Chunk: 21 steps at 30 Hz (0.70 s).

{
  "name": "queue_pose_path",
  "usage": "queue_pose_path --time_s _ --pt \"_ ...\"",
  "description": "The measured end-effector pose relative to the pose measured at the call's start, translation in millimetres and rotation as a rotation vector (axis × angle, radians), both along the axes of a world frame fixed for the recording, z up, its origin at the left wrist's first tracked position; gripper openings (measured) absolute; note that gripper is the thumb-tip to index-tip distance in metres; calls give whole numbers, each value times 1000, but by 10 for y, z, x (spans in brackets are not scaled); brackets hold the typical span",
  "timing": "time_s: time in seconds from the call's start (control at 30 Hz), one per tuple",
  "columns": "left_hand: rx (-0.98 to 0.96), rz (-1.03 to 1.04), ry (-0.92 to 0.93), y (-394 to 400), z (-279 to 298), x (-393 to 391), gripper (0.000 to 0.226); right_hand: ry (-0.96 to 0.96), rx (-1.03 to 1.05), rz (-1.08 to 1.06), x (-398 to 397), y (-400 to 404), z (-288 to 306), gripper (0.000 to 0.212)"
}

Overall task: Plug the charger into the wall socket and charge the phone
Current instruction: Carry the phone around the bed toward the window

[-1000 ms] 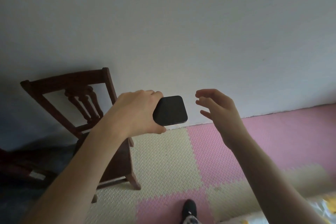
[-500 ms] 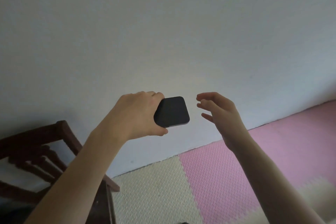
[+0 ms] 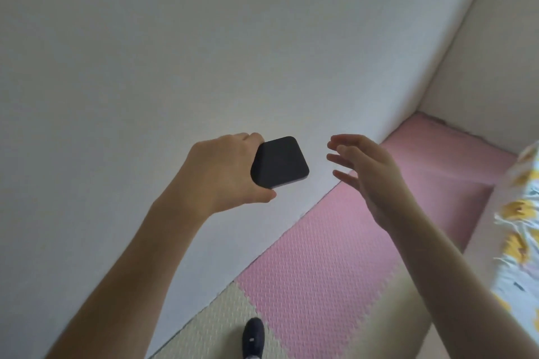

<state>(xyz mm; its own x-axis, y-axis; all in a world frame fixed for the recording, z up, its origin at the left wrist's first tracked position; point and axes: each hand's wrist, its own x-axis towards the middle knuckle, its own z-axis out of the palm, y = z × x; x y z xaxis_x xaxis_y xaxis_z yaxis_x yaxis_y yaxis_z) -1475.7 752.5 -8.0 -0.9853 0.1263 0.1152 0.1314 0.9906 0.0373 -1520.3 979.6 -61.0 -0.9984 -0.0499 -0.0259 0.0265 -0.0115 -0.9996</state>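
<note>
Gone is the chair; left hand (image 3: 221,172) grips the phone (image 3: 280,162), right hand (image 3: 370,175) spread wide

Head view, downward toward wall (image 3: 204,52)

Bare wall (image 3: 204,38) closes off the space ahead of both hands. A clear gap lies between the left hand (image 3: 221,172), gripping a black device (image 3: 280,162), and the spread-fingered right hand (image 3: 370,175). To the right, a patterned bed edge (image 3: 516,227) narrows the pink floor mat (image 3: 335,256) toward the corner.
</note>
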Motion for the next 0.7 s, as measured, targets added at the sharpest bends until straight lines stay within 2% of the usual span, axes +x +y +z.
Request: queue_pose_path --time_s 0.23,0.5,0.7 --pt "4 -229 -17 479 -54 -1144 55 -19 2 -219 -644 427 -64 20" --pt "56 -466 -13 938 11 -2534 55 60 66 -437 -1591 729 80 19" --pt "69 -639 -41 1399 25 -3312 54 29 68 -578 -1946 1033 58 18"
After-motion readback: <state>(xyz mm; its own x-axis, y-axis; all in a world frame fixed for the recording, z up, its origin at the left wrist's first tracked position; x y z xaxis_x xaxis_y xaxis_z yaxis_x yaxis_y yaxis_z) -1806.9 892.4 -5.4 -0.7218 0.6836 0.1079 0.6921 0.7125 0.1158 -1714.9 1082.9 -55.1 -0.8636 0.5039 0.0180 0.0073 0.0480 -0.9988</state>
